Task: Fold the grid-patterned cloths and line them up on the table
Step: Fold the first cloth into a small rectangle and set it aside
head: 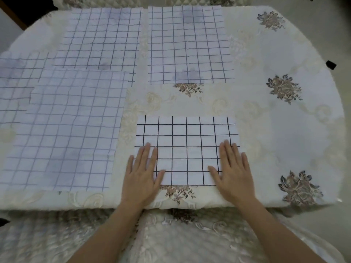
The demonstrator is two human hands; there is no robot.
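I'm on the pressing-flat step. The folded cloth [187,147] lies near-centre on the table [266,120]. My left hand [141,175] presses its near-left corner and my right hand [234,173] its near-right side. Both palms are down, fingers straight and spread, gripping nothing. Next, I reckon, it needs another fold or a slide into line. The unfolded cloths [72,130] wait left and far.

Cream tablecloth [266,130] with raised scrolls and brown-grey flower prints [284,89], hanging over the near edge. Black clip [330,64] on its right edge. Quilted cushion [133,0] beyond the far edge.
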